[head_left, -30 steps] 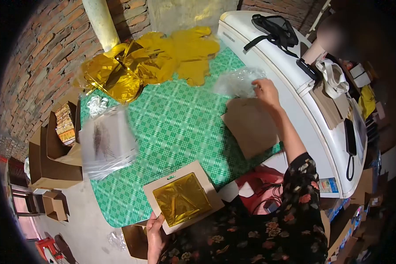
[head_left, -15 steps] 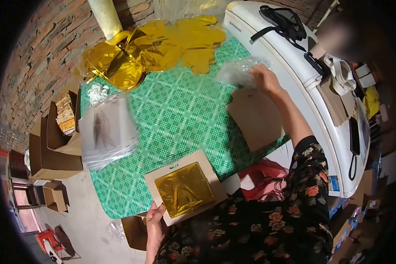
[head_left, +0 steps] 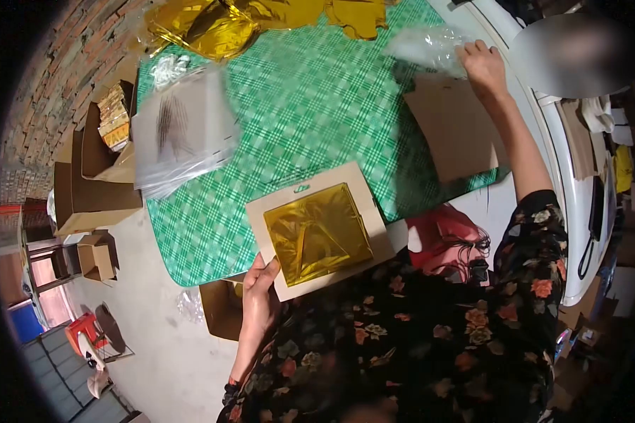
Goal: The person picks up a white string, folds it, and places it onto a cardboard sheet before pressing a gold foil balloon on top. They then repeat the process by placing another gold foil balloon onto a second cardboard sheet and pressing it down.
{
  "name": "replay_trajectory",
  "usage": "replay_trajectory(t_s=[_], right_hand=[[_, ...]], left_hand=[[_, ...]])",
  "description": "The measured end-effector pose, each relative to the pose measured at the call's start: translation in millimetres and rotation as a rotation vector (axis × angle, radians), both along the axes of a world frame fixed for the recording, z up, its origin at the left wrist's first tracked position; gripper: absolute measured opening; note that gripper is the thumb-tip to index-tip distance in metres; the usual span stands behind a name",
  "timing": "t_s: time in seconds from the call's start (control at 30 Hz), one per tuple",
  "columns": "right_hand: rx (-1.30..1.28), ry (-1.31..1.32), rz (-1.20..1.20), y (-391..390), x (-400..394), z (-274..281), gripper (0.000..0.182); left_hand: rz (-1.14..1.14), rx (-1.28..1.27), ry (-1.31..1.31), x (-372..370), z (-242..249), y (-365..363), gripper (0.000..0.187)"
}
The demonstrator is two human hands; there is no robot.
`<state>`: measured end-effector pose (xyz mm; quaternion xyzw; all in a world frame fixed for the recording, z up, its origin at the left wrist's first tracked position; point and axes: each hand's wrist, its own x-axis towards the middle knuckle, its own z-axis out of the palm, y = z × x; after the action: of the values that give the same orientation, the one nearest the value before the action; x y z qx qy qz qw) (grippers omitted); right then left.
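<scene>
My left hand is closed on the lower left edge of a flat cardboard backing card. A folded gold foil sheet lies on the card's face, and a small hanging slot shows near its top edge. My right hand reaches to the table's far right, its fingers curled on the edge of some crumpled clear plastic bags. Just below that hand lies a stack of plain brown cards.
Gold foil sheets spread over the green checked tablecloth's far end. At left are a stack of clear plastic sleeves, a white string bundle and open cardboard boxes. A white freezer borders the right side.
The view has tilted down, so the table appears higher in the picture. My right hand stays at the clear plastic bags, its fingers now more spread over their edge. My left hand keeps the card.
</scene>
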<state>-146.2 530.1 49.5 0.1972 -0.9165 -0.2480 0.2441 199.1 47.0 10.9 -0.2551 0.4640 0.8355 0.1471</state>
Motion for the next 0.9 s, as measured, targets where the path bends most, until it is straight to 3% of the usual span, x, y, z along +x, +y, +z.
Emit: replay_trajectory(t_s=[0.07,0.17,0.2,0.27,0.33,0.37,0.43,0.53,0.63,0.9], right_hand=[[0.065,0.062,-0.022,9.4,9.5,3.8,0.022],[-0.092,-0.058,-0.282,-15.2,71.0,29.3,0.024],[-0.454,-0.177,-0.325,-28.6,99.7,32.1,0.025],[-0.605,-0.354,-0.277,-57.0,164.0,37.2,0.025],[-0.581,-0.515,-0.194,-96.2,219.2,36.3,0.024],[-0.770,-0.621,-0.199,-120.7,240.1,30.0,0.024],[-0.942,-0.677,0.131,-145.6,272.2,11.0,0.020],[-0.951,-0.742,0.179,-168.6,292.6,-6.2,0.019],[-0.918,-0.621,0.180,-180.0,296.6,-21.1,0.017],[-0.945,-0.521,0.215,-192.0,292.9,-45.5,0.019]], left_hand=[[-0.007,-0.004,-0.007,0.1,0.4,0.1,0.054],[0.029,0.006,-0.072,3.2,0.9,-1.2,0.027],[0.010,-0.015,-0.039,3.1,1.6,-0.6,0.033],[-0.025,-0.053,0.022,1.3,2.7,0.5,0.043],[-0.060,-0.087,0.073,0.2,1.3,0.0,0.047],[-0.073,-0.102,0.095,0.2,-0.3,0.1,0.047],[-0.090,-0.131,0.141,0.1,-4.7,0.9,0.047],[-0.103,-0.140,0.172,1.3,-6.6,1.0,0.045],[-0.091,-0.124,0.081,3.7,-7.3,-1.4,0.020],[-0.150,-0.166,0.106,10.1,-13.9,-4.7,0.034]])
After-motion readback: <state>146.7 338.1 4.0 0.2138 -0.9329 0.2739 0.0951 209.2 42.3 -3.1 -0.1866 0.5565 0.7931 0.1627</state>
